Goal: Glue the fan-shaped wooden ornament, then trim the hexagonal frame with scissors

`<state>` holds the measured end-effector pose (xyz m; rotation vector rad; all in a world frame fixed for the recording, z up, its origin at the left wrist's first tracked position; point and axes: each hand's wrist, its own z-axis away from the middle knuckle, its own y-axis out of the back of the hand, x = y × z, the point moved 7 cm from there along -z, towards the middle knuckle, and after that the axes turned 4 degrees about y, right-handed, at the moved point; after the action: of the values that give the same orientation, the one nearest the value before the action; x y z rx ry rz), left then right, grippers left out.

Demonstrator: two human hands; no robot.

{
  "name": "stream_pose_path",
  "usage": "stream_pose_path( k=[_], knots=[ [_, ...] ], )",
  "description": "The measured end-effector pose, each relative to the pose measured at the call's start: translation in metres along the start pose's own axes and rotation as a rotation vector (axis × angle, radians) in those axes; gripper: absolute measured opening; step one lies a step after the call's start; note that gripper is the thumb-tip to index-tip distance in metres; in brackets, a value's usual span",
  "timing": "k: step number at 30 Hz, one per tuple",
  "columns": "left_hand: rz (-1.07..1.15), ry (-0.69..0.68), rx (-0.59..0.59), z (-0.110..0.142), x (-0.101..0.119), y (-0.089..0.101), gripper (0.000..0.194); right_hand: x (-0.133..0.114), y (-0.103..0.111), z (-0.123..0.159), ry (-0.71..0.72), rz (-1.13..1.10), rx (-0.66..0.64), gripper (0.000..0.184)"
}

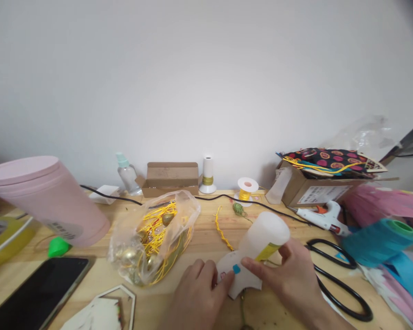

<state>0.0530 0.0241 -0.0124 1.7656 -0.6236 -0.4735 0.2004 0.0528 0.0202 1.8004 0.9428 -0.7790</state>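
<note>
A white bottle with a yellow label (269, 234) is tilted base-up in my right hand (289, 275), whose fingers wrap round it. Its nozzle end is hidden behind my fingers, close over a white shaped piece (249, 279). This piece carries a small blue square and a pink mark. My left hand (201, 291) is closed at the left edge of the piece, thumb on top, fingers curled. A twisted yellow cord (221, 230) runs up from the piece's top, and a green cord (242, 307) hangs below it.
A plastic bag of yellow cords and gold bells (154, 243) lies left of centre. Farther left are a phone (41, 291) and a pink bin (60, 206). Black-handled scissors (344, 293), a glue gun (325, 217) and a teal thread cone (378, 240) lie right. A black cable (223, 197) crosses behind.
</note>
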Motion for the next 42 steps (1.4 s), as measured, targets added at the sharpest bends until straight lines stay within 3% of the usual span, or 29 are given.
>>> stream_pose_path(
  k=[3,8,11,14,17,21,25,29,31,36,39,42],
  knots=[
    [0.029,-0.079,0.001,0.001,-0.001,-0.001,0.03,0.004,0.001,0.001,-0.066,-0.017,0.01,0.035],
    [-0.025,-0.085,0.006,0.001,-0.003,-0.001,0.023,-0.006,-0.003,-0.001,0.033,0.036,-0.01,0.029],
    [-0.032,-0.096,0.011,0.001,0.0,0.0,0.022,-0.004,0.001,-0.002,0.011,0.053,0.019,0.033],
    [-0.044,-0.033,0.005,0.0,0.0,0.001,0.026,0.001,0.002,-0.002,-0.04,0.038,0.022,0.035],
    [-0.06,0.045,-0.007,0.0,-0.001,0.001,0.026,-0.003,-0.001,0.0,0.014,0.018,0.014,0.031],
    [-0.056,0.041,0.0,0.0,0.002,0.001,0.025,-0.006,-0.001,0.0,0.014,-0.011,0.024,0.031],
    [-0.01,0.007,0.014,0.001,-0.002,0.001,0.03,0.006,0.009,-0.003,-0.185,-0.205,0.112,0.035],
    [0.157,-0.07,0.049,0.001,-0.006,0.009,0.031,0.016,0.017,-0.011,-0.264,-0.546,0.207,0.034],
    [0.336,0.008,0.051,-0.003,-0.012,0.016,0.029,0.024,0.018,-0.014,-0.294,-0.661,0.233,0.033],
    [0.761,0.385,-0.061,-0.015,-0.027,0.017,0.02,0.038,0.016,-0.02,-0.338,-0.79,0.252,0.03],
    [0.761,0.49,-0.088,-0.02,-0.031,0.013,0.022,0.04,0.016,-0.021,-0.341,-0.802,0.253,0.029],
    [0.697,0.492,-0.06,-0.025,-0.032,0.01,0.022,0.04,0.016,-0.022,-0.34,-0.82,0.247,0.032]
  ],
)
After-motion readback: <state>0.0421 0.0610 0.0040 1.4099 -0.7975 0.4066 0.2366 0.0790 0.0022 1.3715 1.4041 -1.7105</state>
